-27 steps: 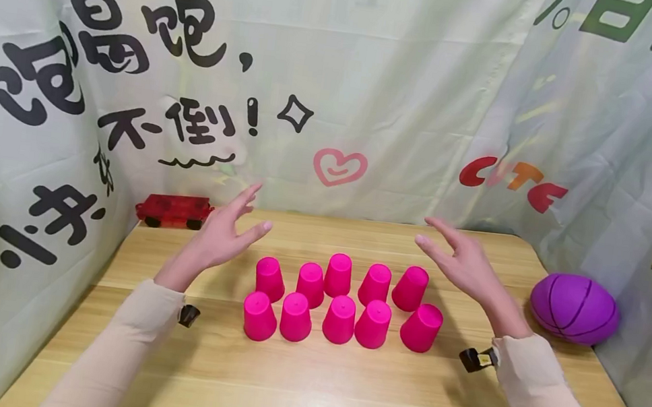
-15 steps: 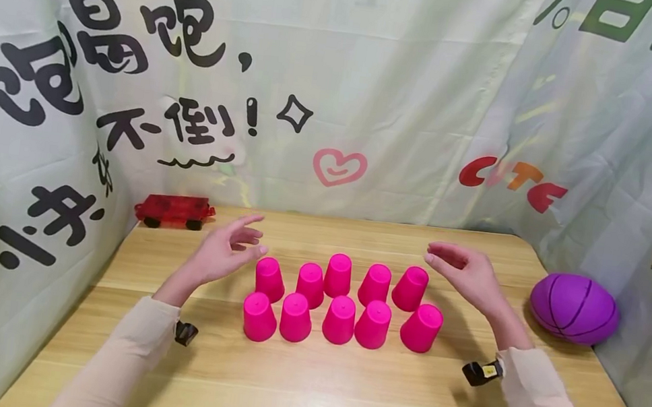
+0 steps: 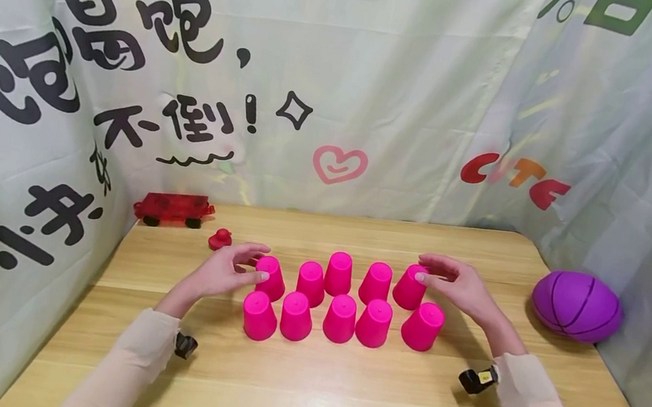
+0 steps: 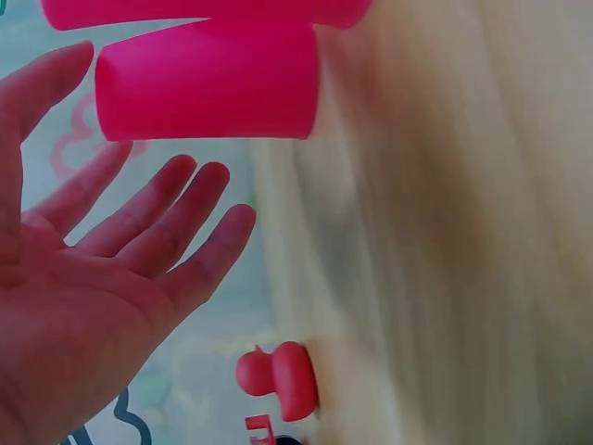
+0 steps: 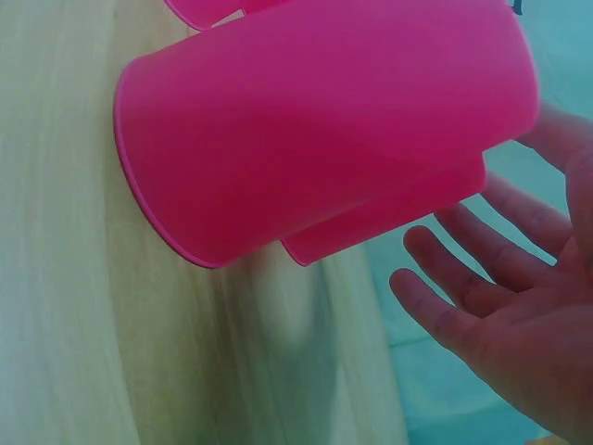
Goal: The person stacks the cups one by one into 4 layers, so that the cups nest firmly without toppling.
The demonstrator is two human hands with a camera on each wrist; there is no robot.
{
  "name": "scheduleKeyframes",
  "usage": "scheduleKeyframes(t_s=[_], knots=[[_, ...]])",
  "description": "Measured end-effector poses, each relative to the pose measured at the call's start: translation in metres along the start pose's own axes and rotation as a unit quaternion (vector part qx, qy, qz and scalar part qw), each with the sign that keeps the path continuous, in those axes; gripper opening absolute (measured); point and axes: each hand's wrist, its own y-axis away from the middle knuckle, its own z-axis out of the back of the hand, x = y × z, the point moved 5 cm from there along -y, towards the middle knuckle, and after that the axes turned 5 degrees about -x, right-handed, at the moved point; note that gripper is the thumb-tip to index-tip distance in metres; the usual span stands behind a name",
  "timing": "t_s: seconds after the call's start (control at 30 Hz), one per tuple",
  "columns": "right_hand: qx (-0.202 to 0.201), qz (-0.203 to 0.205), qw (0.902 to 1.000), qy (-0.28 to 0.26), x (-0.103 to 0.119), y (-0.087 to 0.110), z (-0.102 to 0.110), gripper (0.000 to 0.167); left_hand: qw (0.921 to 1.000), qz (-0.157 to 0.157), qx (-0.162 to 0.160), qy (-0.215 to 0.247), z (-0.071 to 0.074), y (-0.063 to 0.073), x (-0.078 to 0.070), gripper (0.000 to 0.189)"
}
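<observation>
Several magenta plastic cups stand upside down in two rows on the table. My left hand (image 3: 223,271) is at the leftmost back cup (image 3: 271,279), its thumb tip overlapping the cup in the head view. The left wrist view shows its fingers extended and spread beside that cup (image 4: 208,83). At the other end, my right hand (image 3: 461,286) reaches to the rightmost back cup (image 3: 409,288), fingers behind and thumb at its side. In the right wrist view, the front-row cup (image 5: 315,139) partly hides the back one (image 5: 398,209); the right fingers are loosely spread near them.
A small red toy duck (image 3: 220,239) sits behind my left hand, near a red toy wagon (image 3: 174,209) at the back left. On the right edge of the wooden table (image 3: 303,391) rests a purple basketball (image 3: 577,307). A printed curtain (image 3: 411,105) surrounds the table's back and sides.
Both hands have come down from above the table's back to the two end cups of the back row. The red duck, hidden before, now shows. The cups stay in place.
</observation>
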Motion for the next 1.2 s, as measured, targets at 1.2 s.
scheduleKeyframes(t_s=[1.2], knots=[[0.01,-0.001,0.9999,-0.008,-0.011,-0.001,-0.009,0.056,0.9985,0.011,-0.025,-0.047,0.006,-0.028,-0.015,0.057]])
